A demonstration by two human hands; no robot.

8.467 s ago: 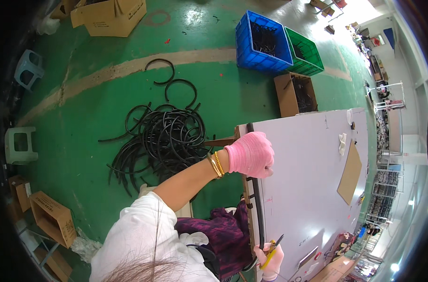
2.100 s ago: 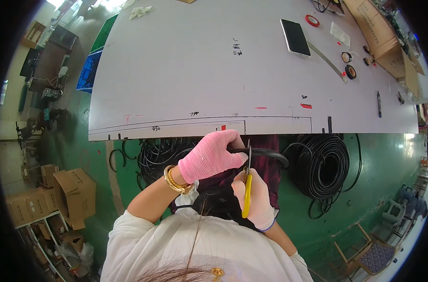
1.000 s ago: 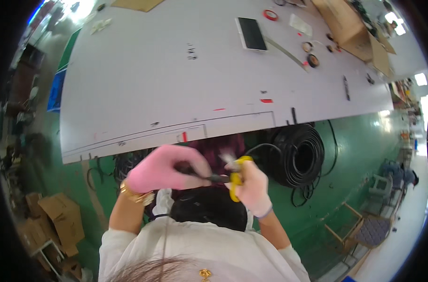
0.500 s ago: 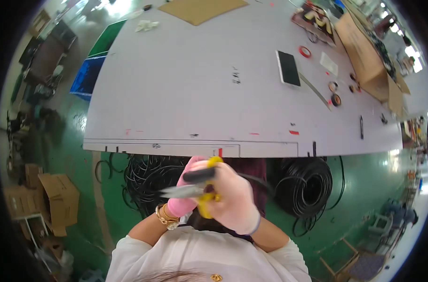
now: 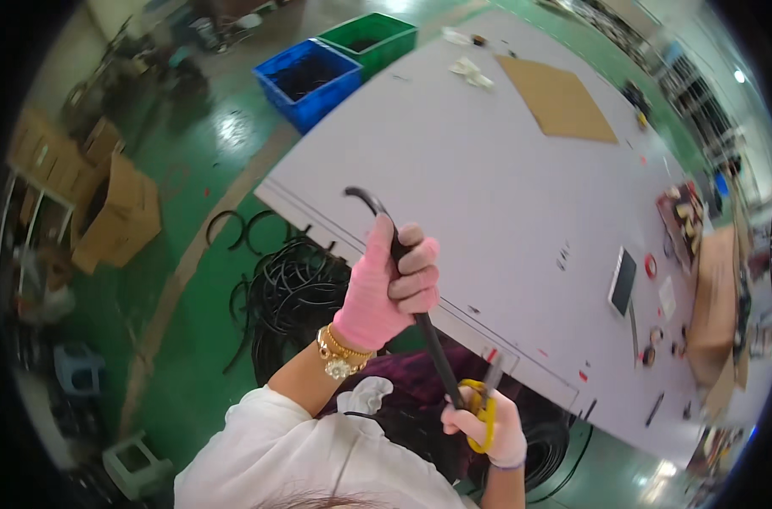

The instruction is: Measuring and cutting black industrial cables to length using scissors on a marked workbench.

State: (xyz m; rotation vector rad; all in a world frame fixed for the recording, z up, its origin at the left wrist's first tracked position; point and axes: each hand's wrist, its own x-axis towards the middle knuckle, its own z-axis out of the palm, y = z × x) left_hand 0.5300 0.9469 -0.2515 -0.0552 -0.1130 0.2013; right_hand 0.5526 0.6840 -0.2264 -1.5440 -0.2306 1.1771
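My left hand [image 5: 382, 293], in a pink glove, is closed round a length of black tubing [image 5: 438, 360] above the near edge of the table. The tubing's upper end curls over to the left beyond my thumb. Its lower end runs down to my right hand [image 5: 508, 431], gloved in pale pink. That hand grips yellow-handled scissors [image 5: 486, 424], their blurred blades pointing up and away. The tubing meets the right fingers beside the scissors; whether they also pinch it is hard to see.
Below the table edge lies a heap of black tubing pieces [image 5: 297, 284], with a black coil [image 5: 545, 445] at right. Blue [image 5: 305, 109] and green [image 5: 382, 61] crates stand past the table [image 5: 488, 212]. A cardboard sheet [image 5: 556, 97] and a phone-like white device [image 5: 623, 280] lie on top.
The view has swung left. My hands, close together before with the scissors between them, are now apart. The left has risen over the table edge holding tubing; the scissors stay in the right.
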